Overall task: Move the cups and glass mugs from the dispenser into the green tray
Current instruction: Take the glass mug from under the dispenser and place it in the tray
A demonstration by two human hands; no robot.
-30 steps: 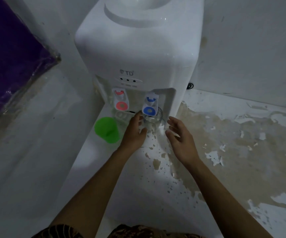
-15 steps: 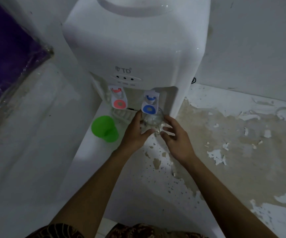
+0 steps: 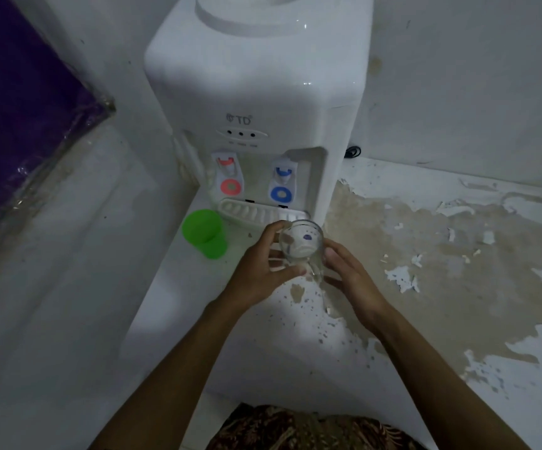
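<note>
So both hands are on the glass mug here. It's clear, upright, mouth facing up at the camera, and it sits in the air just in front of the dispenser's drip grille, not under either tap. The left hand wraps it from the left side, thumb across the near face and fingers curled round the far rim, so that one is closed on the glass. The right hand comes in from the right with the fingers pressed flat against the mug's side and the thumb lower down near the base; looks more like cupping than a full grip, but it's touching. There's a small dark blue spot visible through the bottom of the glass, can't tell what it is.

The green cup stands upright on the white tabletop, just left of the grille and below the red tap. It's well clear of both hands. The blue tap is right above and behind the mug.

The dispenser is a white countertop unit backed into the wall corner. To the right of it the tabletop surface is badly peeled, brown patches with white flakes. Something purple wrapped in clear plastic leans at the far left. A bit of patterned fabric shows at the bottom edge.
</note>
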